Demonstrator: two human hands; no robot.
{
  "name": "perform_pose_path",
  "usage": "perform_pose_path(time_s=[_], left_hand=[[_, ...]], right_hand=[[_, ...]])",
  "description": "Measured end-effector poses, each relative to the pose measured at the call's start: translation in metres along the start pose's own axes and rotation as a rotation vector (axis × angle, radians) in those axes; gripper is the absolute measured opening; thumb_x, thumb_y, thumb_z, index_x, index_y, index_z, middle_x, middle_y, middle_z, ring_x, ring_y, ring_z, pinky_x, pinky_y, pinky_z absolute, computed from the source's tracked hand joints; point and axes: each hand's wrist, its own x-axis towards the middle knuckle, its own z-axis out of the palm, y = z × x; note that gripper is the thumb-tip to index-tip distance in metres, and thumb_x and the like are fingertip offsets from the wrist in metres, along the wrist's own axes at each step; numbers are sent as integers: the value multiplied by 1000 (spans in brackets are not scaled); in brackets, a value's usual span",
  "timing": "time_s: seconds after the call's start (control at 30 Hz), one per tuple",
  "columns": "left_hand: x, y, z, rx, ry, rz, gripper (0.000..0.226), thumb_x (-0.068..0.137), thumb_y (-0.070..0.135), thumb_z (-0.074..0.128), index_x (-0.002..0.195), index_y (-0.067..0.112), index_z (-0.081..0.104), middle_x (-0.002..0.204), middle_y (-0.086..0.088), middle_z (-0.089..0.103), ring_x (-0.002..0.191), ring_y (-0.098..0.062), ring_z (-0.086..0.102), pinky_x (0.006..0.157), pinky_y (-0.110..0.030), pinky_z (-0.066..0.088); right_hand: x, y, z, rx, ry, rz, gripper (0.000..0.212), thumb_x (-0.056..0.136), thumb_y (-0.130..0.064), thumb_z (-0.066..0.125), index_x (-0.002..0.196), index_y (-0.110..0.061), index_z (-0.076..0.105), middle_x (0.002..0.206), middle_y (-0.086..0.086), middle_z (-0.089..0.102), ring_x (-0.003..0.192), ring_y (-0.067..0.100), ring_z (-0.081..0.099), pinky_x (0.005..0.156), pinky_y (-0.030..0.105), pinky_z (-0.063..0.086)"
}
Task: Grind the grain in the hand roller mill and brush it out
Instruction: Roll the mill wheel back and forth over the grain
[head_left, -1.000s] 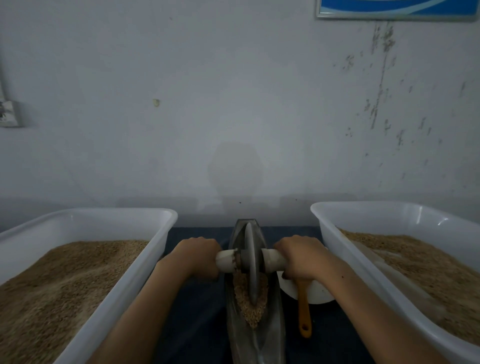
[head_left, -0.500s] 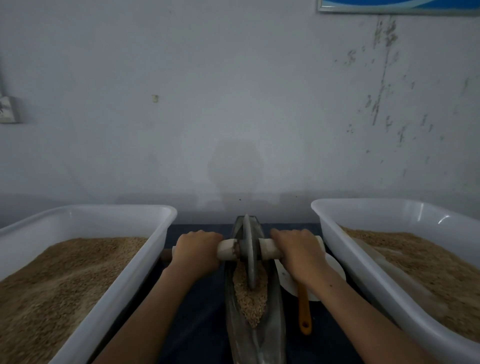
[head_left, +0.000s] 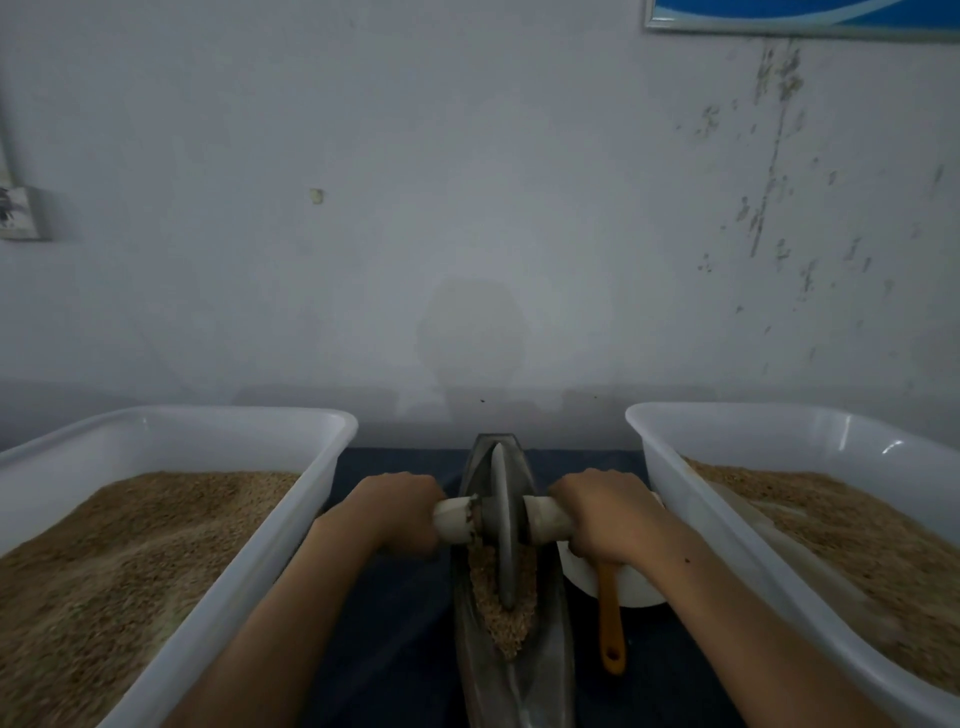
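Note:
A dark boat-shaped grinding trough (head_left: 545, 639) lies lengthwise on the dark cloth between two tubs. A grey disc wheel (head_left: 503, 519) stands upright in it on a pale wooden axle (head_left: 545, 514). Brown grain (head_left: 498, 618) is heaped in the trough under and in front of the wheel. My left hand (head_left: 400, 512) grips the axle's left end. My right hand (head_left: 608, 514) grips its right end. A brush with an orange handle (head_left: 610, 618) lies on a white dish (head_left: 631, 587) just right of the trough, partly hidden by my right wrist.
A white plastic tub (head_left: 322, 467) holding grain stands at the left. A second white tub (head_left: 670, 467) with grain stands at the right. Both crowd close to my forearms. A grey wall rises right behind the trough.
The wheel and both hands rolled away toward the far end of the trough, then came back a little toward me. More grain shows in front of the wheel.

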Motion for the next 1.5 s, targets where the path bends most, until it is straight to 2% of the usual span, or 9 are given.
perform_pose_path(time_s=[0.17,0.27,0.43,0.63,0.73,0.83,1.03,1.13,1.5], left_hand=[[3,7,9,167,301,-22,28,84,36,60,110,25,58,102,2,64,93,-18,60,70,-28,36],[4,8,13,176,379,-36,25,86,35,58,109,26,56,103,2,64,94,-18,60,70,-28,36],[2,6,9,158,282,-16,29,85,33,60,112,25,57,104,1,64,96,-19,60,73,-28,38],[-1,3,-1,39,22,27,35,80,30,66,114,23,60,105,-1,65,93,-17,60,73,-28,38],[-1,4,-2,30,1,31,36,80,31,67,114,23,60,105,-2,65,91,-17,58,73,-29,38],[0,7,1,91,91,0,33,80,33,66,111,22,61,101,-1,65,92,-19,60,71,-29,39],[4,7,8,135,256,-48,29,85,33,61,112,22,57,104,0,64,94,-19,60,71,-29,38],[3,9,9,137,287,-58,27,86,33,60,111,22,56,104,-1,64,93,-19,60,71,-29,37],[-2,7,-2,34,-31,-19,41,79,30,70,118,20,60,110,-4,65,99,-22,61,75,-30,41]], right_hand=[[-2,-1,13,87,188,73,21,90,-15,53,109,-23,52,106,1,63,96,22,61,74,31,41],[-1,-2,19,86,255,83,19,91,-16,53,108,-22,49,102,0,63,93,21,60,75,31,43],[0,-1,16,76,221,64,22,88,-13,53,108,-22,53,103,1,63,95,21,60,73,30,41],[-1,2,3,41,-1,19,31,85,-17,61,115,-22,58,110,3,63,99,21,61,72,29,39],[-1,4,2,72,-48,14,33,84,-18,62,116,-22,59,109,3,64,98,20,61,71,28,40],[0,4,6,86,3,29,31,85,-19,62,116,-23,59,110,2,64,99,20,61,74,28,42],[4,0,23,24,329,46,20,87,-25,60,104,-25,49,102,-4,63,95,19,60,73,30,34],[4,-2,26,26,364,47,17,89,-24,58,102,-26,47,103,-6,63,94,18,60,77,31,34],[-2,4,-4,59,-101,-3,25,84,-18,63,109,-18,58,108,5,63,98,21,61,69,28,40]])
